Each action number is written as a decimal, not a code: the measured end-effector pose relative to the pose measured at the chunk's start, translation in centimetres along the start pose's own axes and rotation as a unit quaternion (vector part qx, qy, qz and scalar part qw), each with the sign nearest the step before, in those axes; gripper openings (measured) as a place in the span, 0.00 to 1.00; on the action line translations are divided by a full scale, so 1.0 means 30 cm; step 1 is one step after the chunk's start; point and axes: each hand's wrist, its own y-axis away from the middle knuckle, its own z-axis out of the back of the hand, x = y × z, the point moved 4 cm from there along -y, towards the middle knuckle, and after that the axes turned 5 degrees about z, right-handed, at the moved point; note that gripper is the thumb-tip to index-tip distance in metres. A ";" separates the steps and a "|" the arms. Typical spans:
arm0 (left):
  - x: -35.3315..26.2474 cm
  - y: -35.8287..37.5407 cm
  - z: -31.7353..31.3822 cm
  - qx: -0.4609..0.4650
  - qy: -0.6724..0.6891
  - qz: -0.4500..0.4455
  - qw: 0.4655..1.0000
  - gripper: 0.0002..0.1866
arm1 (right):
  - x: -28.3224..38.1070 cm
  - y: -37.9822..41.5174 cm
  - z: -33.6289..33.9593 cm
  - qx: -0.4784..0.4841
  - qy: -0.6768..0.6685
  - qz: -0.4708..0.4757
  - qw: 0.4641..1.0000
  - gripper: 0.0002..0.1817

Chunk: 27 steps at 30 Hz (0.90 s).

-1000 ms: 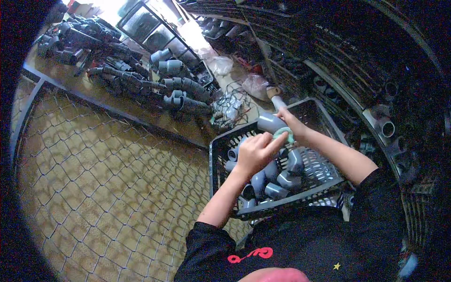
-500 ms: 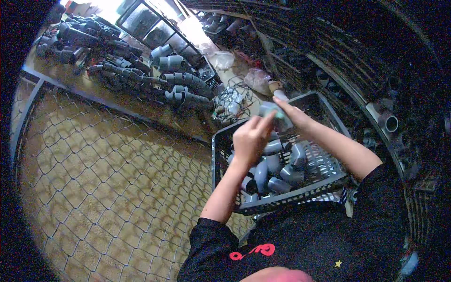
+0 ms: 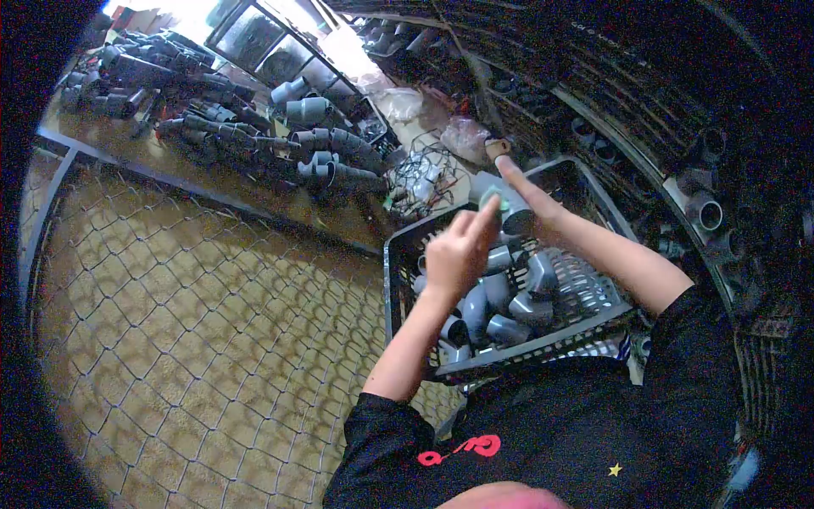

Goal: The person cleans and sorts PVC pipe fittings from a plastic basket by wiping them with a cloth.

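Above a black plastic crate [image 3: 509,363], my right hand [image 3: 536,202] holds a grey plastic pipe fitting [image 3: 515,219], its dark open end tipped down toward me. My left hand [image 3: 462,253] is closed, with its index finger up against the fitting's side. A small pale green patch [image 3: 504,204] shows at that fingertip; whether it is a label or a scrap of cloth I cannot make out. Several grey pipe elbows [image 3: 532,307] lie jumbled in the crate below my hands.
Stacks of grey pipe fittings [image 3: 331,148] stand on the floor beyond a chain-link mesh panel [image 3: 212,322]. Tangled cords [image 3: 420,182] and clear plastic bags [image 3: 465,136] lie behind the crate. Dark racks with more fittings [image 3: 705,212] rise on the right.
The fitting has tilted so its dark open end now shows. My left index finger has shifted slightly over its side, and the right hand still holds it.
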 end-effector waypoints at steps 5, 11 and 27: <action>-0.016 -0.007 0.006 0.034 0.016 -0.031 0.999 0.26 | 0.028 0.018 0.012 -0.015 0.127 0.015 0.992 0.28; -0.012 0.018 -0.067 0.064 0.019 -0.069 0.995 0.30 | -0.063 -0.063 0.078 0.017 0.105 -0.014 0.994 0.31; -0.041 0.035 -0.076 0.058 0.060 -0.160 0.984 0.29 | 0.029 0.000 0.021 0.066 0.032 -0.037 0.997 0.32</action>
